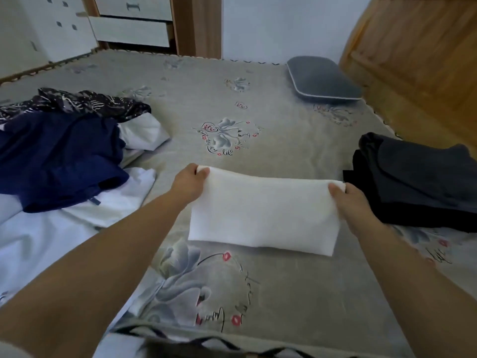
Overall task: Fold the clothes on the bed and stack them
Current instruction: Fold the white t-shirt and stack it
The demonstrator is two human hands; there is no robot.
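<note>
A folded white garment (263, 213) hangs in a flat rectangle just above the bed (258, 293), in the middle of the view. My left hand (189, 183) pinches its upper left corner. My right hand (348, 200) pinches its upper right corner. To the right lies a stack of folded dark clothes (418, 184), grey on top of black. At the left is a loose heap: a navy garment (59, 161), a dark patterned one (77, 102) and white pieces (46, 236).
A grey pillow (322, 80) lies at the far right of the bed by the wooden headboard (418, 55). White drawers (131, 29) stand beyond the far edge. The flowered grey bedspread shows between the heap and the stack.
</note>
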